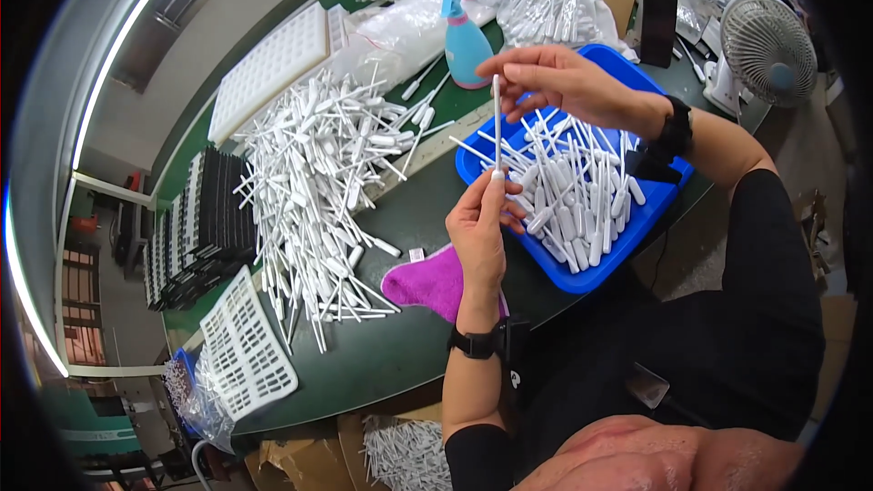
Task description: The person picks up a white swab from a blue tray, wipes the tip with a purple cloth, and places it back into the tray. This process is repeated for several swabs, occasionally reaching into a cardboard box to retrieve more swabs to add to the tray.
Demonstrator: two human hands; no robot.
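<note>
My left hand [477, 232] grips a white plastic dropper pipette [498, 132] by its bulb end and holds it upright, with the thin stem pointing up. My right hand [568, 86] is at the top of the stem, its fingers apart and loosely bent around the tip; whether they touch it is hard to see. Beneath my hands, a blue tray [582, 284] holds many similar pipettes [577, 209]. A large loose pile of pipettes [318, 164] lies on the green table [382, 364] to the left. A purple cloth [427, 284] lies beside my left wrist.
Behind the tray stand a blue spray bottle [466, 45] and plastic bags of pipettes [550, 0]. A white perforated rack [273, 59] and stacked black trays [205, 223] line the far left, with a white basket [245, 345] nearer. A fan [768, 50] stands at the right.
</note>
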